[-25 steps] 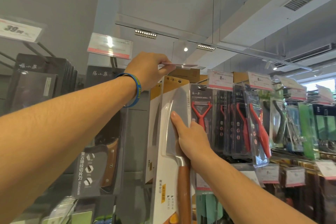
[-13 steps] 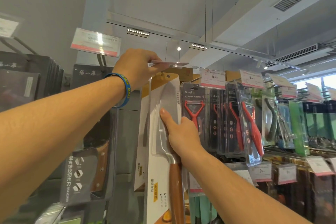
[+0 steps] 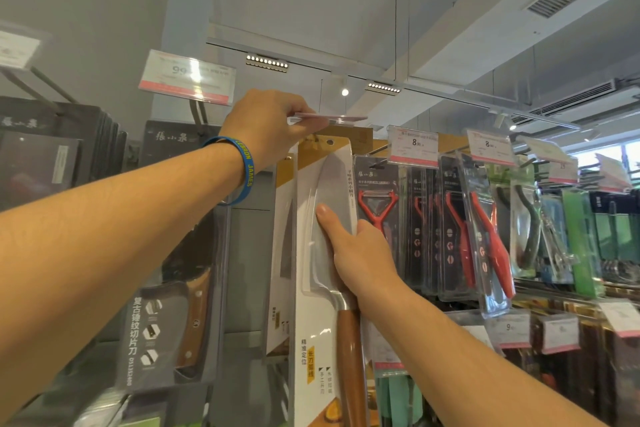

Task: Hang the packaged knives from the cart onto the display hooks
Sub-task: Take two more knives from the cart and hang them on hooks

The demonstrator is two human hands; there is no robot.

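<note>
The packaged knife (image 3: pixel 329 184), sealed in a white card, is gripped upright by the right hand (image 3: pixel 363 253), blade up. A price tag (image 3: pixel 332 118) is pinched by the left hand (image 3: pixel 270 128).

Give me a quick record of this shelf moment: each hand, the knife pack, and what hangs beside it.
left hand: pinches the clear price tag, lifted flat above the pack
right hand: grips the packaged knife at its right edge, thumb on the front
pack state: upright, hang hole visible at top; hooked or not, cannot tell
right of it: red peelers, hanging
left of it: black cleaver pack
</note>
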